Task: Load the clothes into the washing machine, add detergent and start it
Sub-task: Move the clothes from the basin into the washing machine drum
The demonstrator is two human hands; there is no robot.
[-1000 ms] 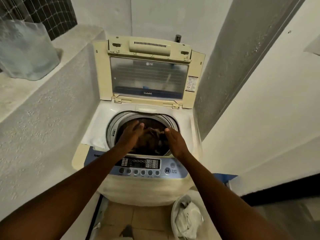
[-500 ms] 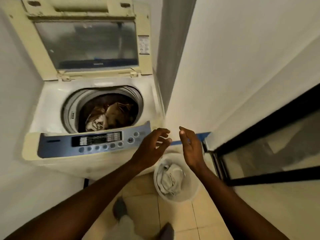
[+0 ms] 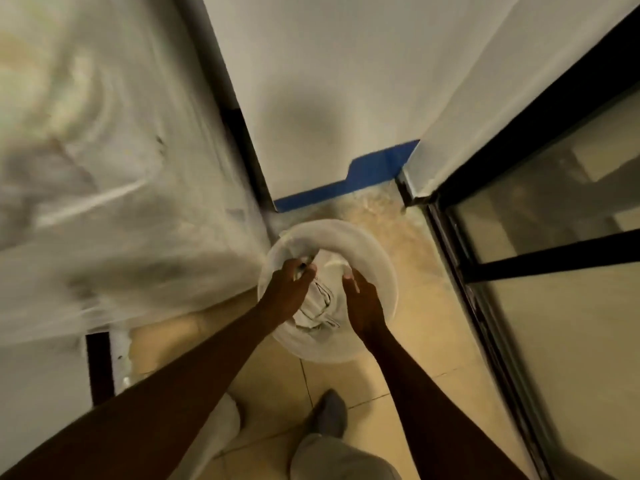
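Observation:
A white round laundry basket (image 3: 375,258) stands on the tiled floor to the right of the washing machine (image 3: 114,188), whose blurred white front fills the left of the view. A pale grey garment (image 3: 320,304) lies crumpled inside the basket. Both hands reach down into it. My left hand (image 3: 289,289) has its fingers curled onto the cloth at the garment's upper left. My right hand (image 3: 363,299) rests against the garment's right side with fingers pointing down. The washer's drum and panel are out of view.
A white wall with a blue strip (image 3: 349,181) at its foot runs behind the basket. A black-framed glass door (image 3: 540,271) closes off the right side. My feet in grey socks (image 3: 329,415) stand on the beige tiles below the basket.
The view swung down from the open washer to the floor. Both hands dropped from in front of the control panel into the basket and onto the pale garment.

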